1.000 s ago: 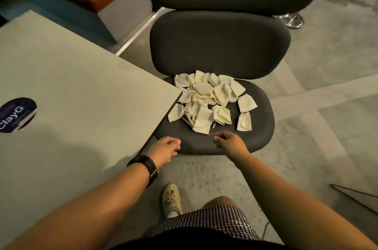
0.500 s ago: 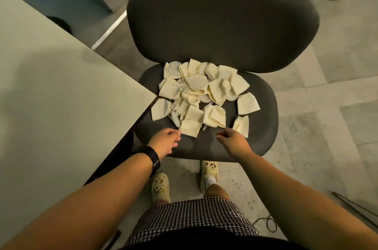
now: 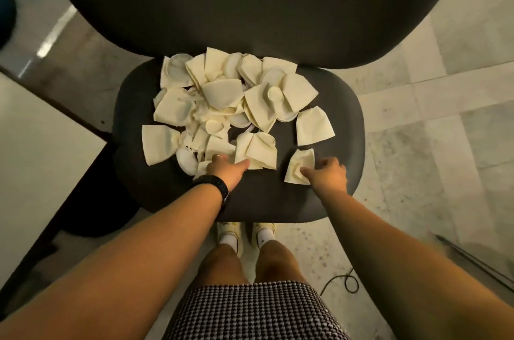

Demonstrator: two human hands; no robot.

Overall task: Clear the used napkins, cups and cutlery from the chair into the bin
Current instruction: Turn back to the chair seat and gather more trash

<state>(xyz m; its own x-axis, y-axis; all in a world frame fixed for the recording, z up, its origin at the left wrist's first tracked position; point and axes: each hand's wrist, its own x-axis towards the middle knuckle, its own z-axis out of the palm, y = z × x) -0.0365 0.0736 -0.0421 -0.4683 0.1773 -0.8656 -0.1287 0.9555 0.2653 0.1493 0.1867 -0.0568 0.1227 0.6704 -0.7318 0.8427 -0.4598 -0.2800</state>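
Napkins, a heap of cream folded paper ones (image 3: 222,95) mixed with pale round cups, cover the back and middle of the dark grey padded chair seat (image 3: 342,128), beneath its wide grey backrest (image 3: 250,0). A pale tabletop (image 3: 36,139) abuts the seat's left edge. 2 napkins lie apart at the right; the nearer crumpled one (image 3: 300,165) is touched by the right hand (image 3: 329,177), whose fingers curl over its corner. The left hand (image 3: 226,170), wearing a black wristband (image 3: 212,186), reaches into the heap's near edge; its fingers are hidden, grip unclear.
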